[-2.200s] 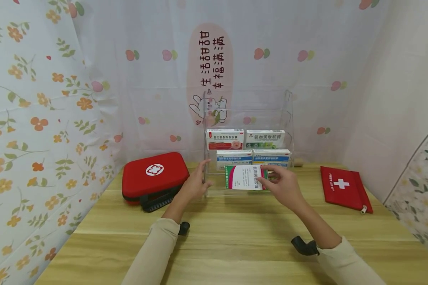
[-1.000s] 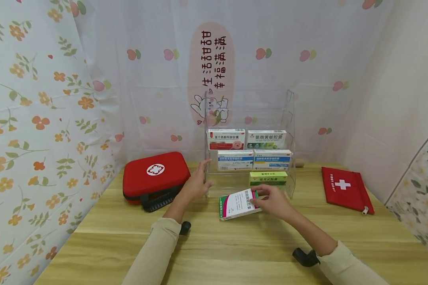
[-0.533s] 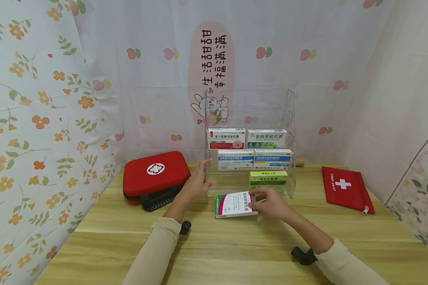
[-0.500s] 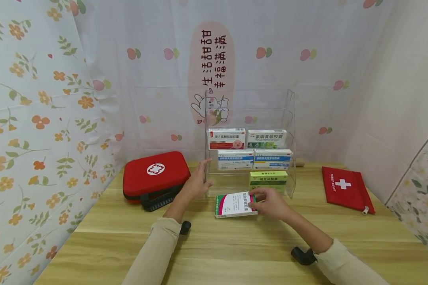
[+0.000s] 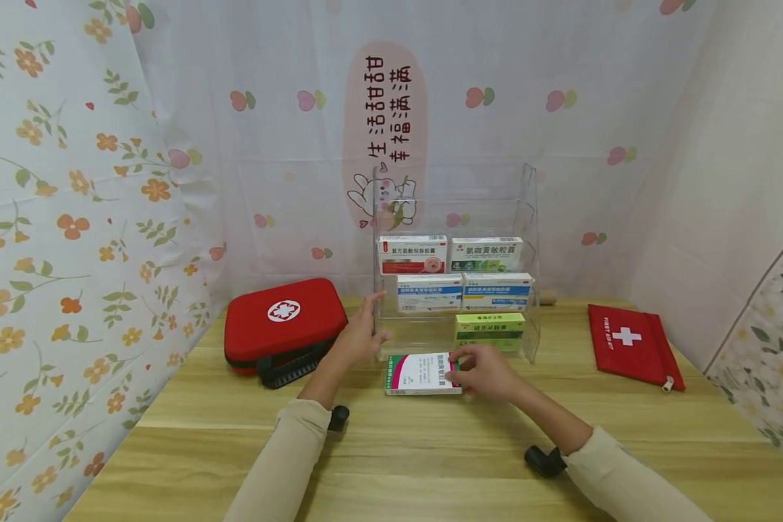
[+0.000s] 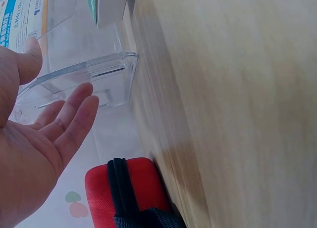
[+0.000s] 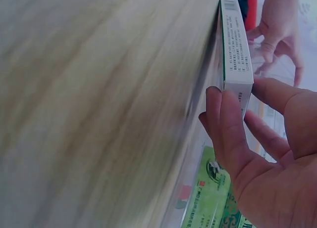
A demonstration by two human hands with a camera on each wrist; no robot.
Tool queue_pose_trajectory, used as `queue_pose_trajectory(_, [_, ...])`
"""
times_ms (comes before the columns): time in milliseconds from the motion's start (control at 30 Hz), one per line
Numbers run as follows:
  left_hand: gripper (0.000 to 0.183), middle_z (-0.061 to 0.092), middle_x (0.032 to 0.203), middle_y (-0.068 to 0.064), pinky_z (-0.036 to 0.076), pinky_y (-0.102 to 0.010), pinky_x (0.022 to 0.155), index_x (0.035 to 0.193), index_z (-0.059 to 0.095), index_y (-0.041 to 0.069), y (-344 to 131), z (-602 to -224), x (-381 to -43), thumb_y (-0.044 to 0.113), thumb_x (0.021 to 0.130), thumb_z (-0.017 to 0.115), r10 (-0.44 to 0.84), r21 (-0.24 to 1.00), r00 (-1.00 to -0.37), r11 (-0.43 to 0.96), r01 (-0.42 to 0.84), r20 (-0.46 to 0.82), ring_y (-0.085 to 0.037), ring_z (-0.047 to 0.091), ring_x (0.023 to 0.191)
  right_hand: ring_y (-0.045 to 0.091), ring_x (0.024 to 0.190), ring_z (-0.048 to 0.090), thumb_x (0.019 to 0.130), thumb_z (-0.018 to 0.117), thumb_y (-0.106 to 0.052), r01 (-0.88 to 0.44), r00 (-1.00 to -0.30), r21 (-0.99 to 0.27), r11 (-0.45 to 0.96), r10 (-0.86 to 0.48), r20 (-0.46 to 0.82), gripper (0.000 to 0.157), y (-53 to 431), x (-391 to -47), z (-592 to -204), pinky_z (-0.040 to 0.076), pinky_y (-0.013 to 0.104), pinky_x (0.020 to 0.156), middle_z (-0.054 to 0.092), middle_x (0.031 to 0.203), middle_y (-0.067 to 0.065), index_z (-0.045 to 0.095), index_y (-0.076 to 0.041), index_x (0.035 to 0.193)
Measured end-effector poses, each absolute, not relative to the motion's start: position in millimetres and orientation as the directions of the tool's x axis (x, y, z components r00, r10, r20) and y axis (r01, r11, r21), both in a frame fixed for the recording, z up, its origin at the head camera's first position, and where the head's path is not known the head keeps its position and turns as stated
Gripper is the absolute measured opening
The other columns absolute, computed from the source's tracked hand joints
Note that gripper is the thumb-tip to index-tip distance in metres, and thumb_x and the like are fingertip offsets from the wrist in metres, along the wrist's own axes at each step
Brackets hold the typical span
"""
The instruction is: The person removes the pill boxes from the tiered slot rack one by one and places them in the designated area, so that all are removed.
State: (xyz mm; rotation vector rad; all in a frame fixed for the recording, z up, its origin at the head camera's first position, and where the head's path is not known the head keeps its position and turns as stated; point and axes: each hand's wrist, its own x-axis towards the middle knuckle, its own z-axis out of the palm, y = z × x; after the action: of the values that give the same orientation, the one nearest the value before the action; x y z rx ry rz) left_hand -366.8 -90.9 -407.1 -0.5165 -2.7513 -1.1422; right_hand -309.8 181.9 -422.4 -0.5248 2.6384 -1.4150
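Observation:
In the head view, my right hand pinches the right end of a white, green and magenta medicine box. The box lies nearly level in front of the rack's bottom tier; whether it touches the table I cannot tell. The right wrist view shows thumb and fingers on opposite faces of the medicine box. My left hand is at the left side of the clear acrylic rack. In the left wrist view, the left hand's fingers are loosely extended beside the rack's side edge; contact is unclear.
Two medicine boxes fill the upper row, two blue-and-white boxes sit below, and a green box stands at bottom right. A red hard case lies left on the wooden table, a red first aid pouch right.
The medicine box in my right hand has come down from in front of the lower tiers, then shifted left and levelled out. The green box came into sight. My left hand stays put.

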Motion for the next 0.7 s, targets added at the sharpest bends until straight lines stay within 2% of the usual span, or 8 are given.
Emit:
queue_pose_trajectory(300, [0.086, 0.039, 0.148, -0.018, 0.048, -0.052, 0.099, 0.153, 0.015, 0.029, -90, -406, -367, 0.010, 0.091, 0.072, 0.259, 0.677, -0.940, 0.653, 0.339, 0.220, -0.033, 0.051, 0.119, 0.017, 0.059, 0.062, 0.087, 0.077, -0.011, -0.228, -0.936, -0.824, 0.519, -0.349, 0.039, 0.031, 175, -314, -424, 0.055, 0.032, 0.051, 0.069, 0.075, 0.006, 0.064, 0.004, 0.111])
queue_pose_trajectory(700, [0.087, 0.038, 0.148, -0.018, 0.048, -0.052, 0.099, 0.153, 0.014, 0.031, -91, -407, -366, 0.010, 0.091, 0.072, 0.253, 0.690, -0.946, 0.648, 0.322, 0.203, -0.033, 0.051, 0.119, 0.016, 0.059, 0.062, 0.085, 0.078, -0.013, -0.198, -0.952, -0.806, 0.557, -0.305, 0.023, 0.033, 169, -317, -425, 0.055, 0.032, 0.051, 0.069, 0.084, 0.009, 0.065, 0.002, 0.112])
